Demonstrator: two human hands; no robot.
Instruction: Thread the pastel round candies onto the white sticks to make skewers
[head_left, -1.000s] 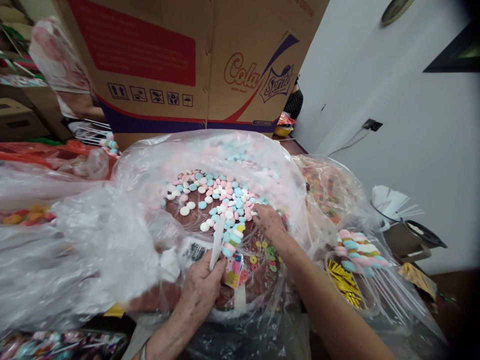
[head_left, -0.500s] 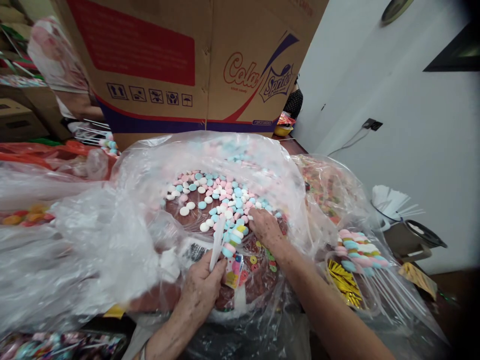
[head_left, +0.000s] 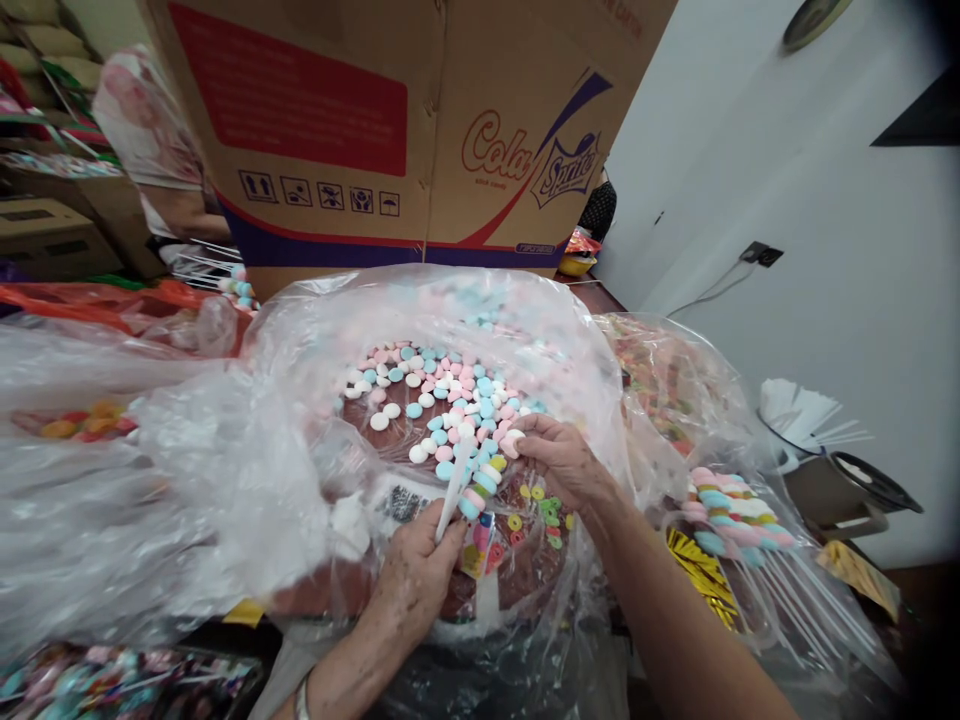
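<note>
My left hand (head_left: 420, 570) is closed around a flat white plastic strip (head_left: 455, 485) that points up and away. Close beside the strip is a candy skewer (head_left: 484, 486) of stacked blue, pink, white and yellow-green candies, its lower end at my left fingers. My right hand (head_left: 561, 462) pinches a pale pink-and-white candy (head_left: 512, 443) just beyond the skewer's upper end. Loose pink, blue and white candies (head_left: 457, 395) lie in a clear plastic bag (head_left: 300, 320) behind both hands. Small green and yellow ring candies (head_left: 551, 515) lie under my right wrist.
A tall cardboard box (head_left: 330, 110) stands behind the bag. Finished candy skewers (head_left: 739, 510) lie at right near gold twist ties (head_left: 701, 575), with white sticks (head_left: 802, 410) in a container. Crumpled plastic (head_left: 202, 480) covers the left. Another person (head_left: 150, 130) is at the far left.
My right hand has lifted back from the candy pile with a pale candy in its fingertips. The left hand still holds the strip and skewer. The view has shifted slightly.
</note>
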